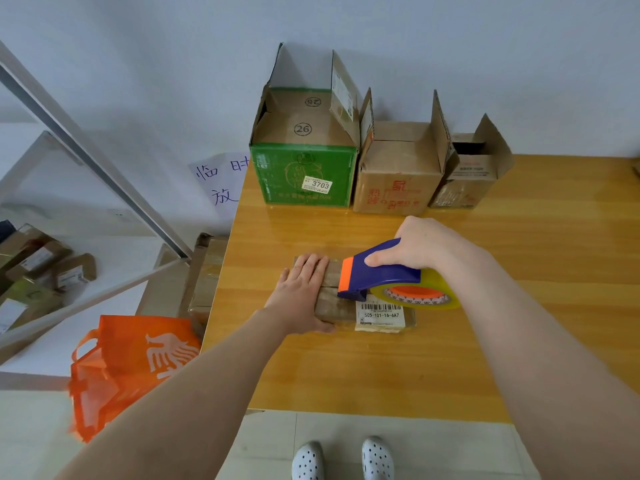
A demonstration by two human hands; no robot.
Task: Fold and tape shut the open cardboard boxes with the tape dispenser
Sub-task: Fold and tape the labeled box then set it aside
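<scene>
A small flat cardboard box (337, 308) with a barcode label lies closed on the wooden table (346, 368). My left hand (303, 294) presses flat on its left end, thumb along the near side. My right hand (420, 244) grips the blue and orange tape dispenser (377, 268), whose orange front edge sits on the box top. A clear tape roll (420, 294) with an orange core hangs at the dispenser's near side. Three open boxes stand at the back: a green one (304, 174), a brown one (398, 178), and a smaller brown one (465, 178).
Left of the table on the floor are an orange bag (135, 362), a taped carton (204, 278) and a white metal rack (86, 150) with several parcels behind it. A handwritten paper sign (221, 181) hangs on the wall. My feet in white clogs (343, 459) stand at the table's near edge.
</scene>
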